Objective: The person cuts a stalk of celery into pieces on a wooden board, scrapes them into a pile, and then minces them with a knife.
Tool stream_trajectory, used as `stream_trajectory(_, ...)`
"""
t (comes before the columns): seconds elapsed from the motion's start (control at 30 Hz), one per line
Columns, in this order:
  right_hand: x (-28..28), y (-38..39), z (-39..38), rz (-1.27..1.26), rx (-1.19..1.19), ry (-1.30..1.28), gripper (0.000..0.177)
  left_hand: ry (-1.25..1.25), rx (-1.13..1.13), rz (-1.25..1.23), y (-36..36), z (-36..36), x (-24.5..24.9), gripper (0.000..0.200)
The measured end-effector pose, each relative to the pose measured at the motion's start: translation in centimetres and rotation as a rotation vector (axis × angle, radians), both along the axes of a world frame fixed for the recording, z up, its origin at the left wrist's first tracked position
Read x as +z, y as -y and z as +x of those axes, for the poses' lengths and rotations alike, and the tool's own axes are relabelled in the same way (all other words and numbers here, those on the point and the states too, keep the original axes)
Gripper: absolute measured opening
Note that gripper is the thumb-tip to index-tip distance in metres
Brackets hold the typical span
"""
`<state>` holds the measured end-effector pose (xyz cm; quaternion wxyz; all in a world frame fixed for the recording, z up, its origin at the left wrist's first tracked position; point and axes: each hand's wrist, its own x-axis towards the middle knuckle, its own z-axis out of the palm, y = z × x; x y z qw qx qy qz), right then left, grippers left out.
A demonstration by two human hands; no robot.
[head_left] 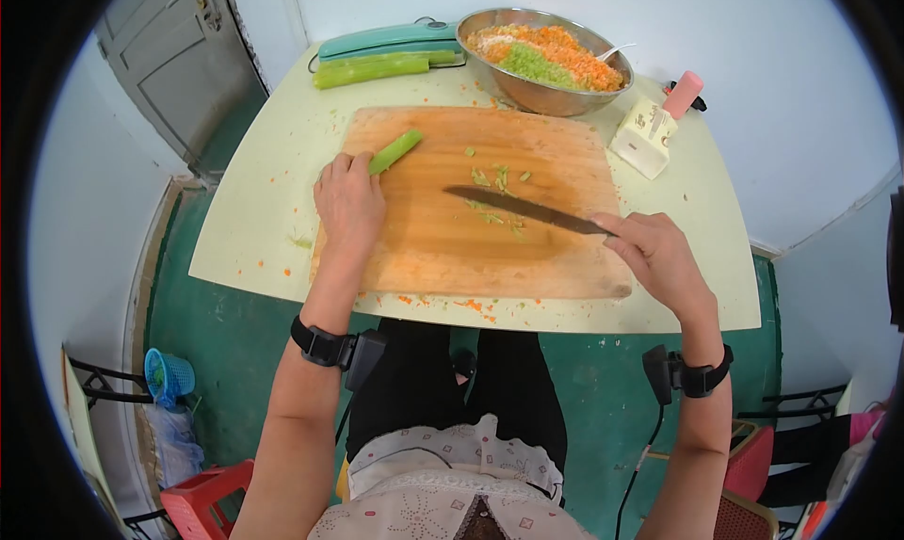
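My left hand (pixel 349 201) is closed round one end of a peeled green stalk (pixel 395 151), which looks like celery or lettuce stem, at the left of the wooden cutting board (pixel 471 272). A long dark-bladed knife (pixel 527 209) is gripped by its handle in my right hand (pixel 656 254), over the board's right side. The blade points left, its tip near the middle of the board. Small green slivers (pixel 502 177) lie on the wood around the blade, apart from the stalk. My left fingers hide the near end of the stalk.
Behind the board stands a steel bowl (pixel 513 96) of chopped orange and green vegetables with a spoon. More green stalks (pixel 372 72) lie beside a teal appliance (pixel 391 41) at back left. A tissue pack (pixel 644 137) and pink-capped item (pixel 685 93) are at right.
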<state>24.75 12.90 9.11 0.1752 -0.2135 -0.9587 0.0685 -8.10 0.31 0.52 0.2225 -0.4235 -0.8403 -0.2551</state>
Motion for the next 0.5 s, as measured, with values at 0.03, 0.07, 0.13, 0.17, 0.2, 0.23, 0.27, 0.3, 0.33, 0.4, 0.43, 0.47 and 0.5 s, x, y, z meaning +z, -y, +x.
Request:
stream_trajectory(0.03,-0.5,-0.3,0.0,0.0,0.013,-0.016,0.027,-0.001,-0.001,0.0,0.0,-0.1,-0.1,0.026)
stream_trajectory(0.07,-0.8,-0.5,-0.1,0.001,0.028,-0.031,0.027,-0.001,-0.002,0.0,-0.1,-0.1,-0.1,0.026)
stream_trajectory(0.13,-0.8,-0.7,-0.2,-0.054,-0.033,-0.087,0.027,-0.007,-0.003,-0.009,0.0,0.0,0.1,0.025)
stream_trajectory(0.17,-0.9,-0.7,-0.3,-0.084,-0.062,-0.115,0.027,-0.009,-0.002,-0.015,0.1,-0.1,0.1,0.025)
stream_trajectory(0.2,-1.1,-0.8,-0.4,-0.071,-0.045,-0.133,0.027,-0.013,-0.011,-0.002,0.0,-0.1,0.1,0.025)
stream_trajectory(0.23,-1.4,-0.8,-0.7,-0.059,-0.026,-0.15,0.027,-0.017,-0.019,0.01,0.1,-0.1,0.0,0.025)
stream_trajectory(0.27,-1.5,-0.7,-0.9,-0.046,-0.007,-0.169,0.027,-0.021,-0.026,0.024,0.1,-0.1,-0.1,0.024)
stream_trajectory(0.3,-1.4,-0.7,-1.0,0.0,-0.019,-0.113,0.027,-0.018,-0.021,0.02,0.1,-0.2,-0.2,0.024)
stream_trajectory(0.33,-1.1,-0.8,-1.0,0.047,-0.032,-0.058,0.027,-0.016,-0.018,0.017,0.1,-0.3,-0.3,0.024)
stream_trajectory(0.4,-0.5,-0.9,-1.2,0.084,-0.091,-0.007,0.027,-0.013,-0.019,0.016,0.0,-0.3,-0.2,0.023)
stream_trajectory(0.43,-0.2,-1.1,-1.5,0.074,-0.135,-0.011,0.027,-0.013,-0.023,0.017,0.1,-0.2,-0.1,0.023)
stream_trajectory(0.47,0.0,-1.3,-1.7,0.063,-0.179,-0.014,0.026,-0.011,-0.026,0.017,0.2,-0.1,-0.1,0.023)
stream_trajectory(0.5,-0.3,-1.9,-2.0,0.04,-0.162,-0.023,0.026,-0.023,-0.02,0.012,0.2,-0.1,-0.1,0.024)
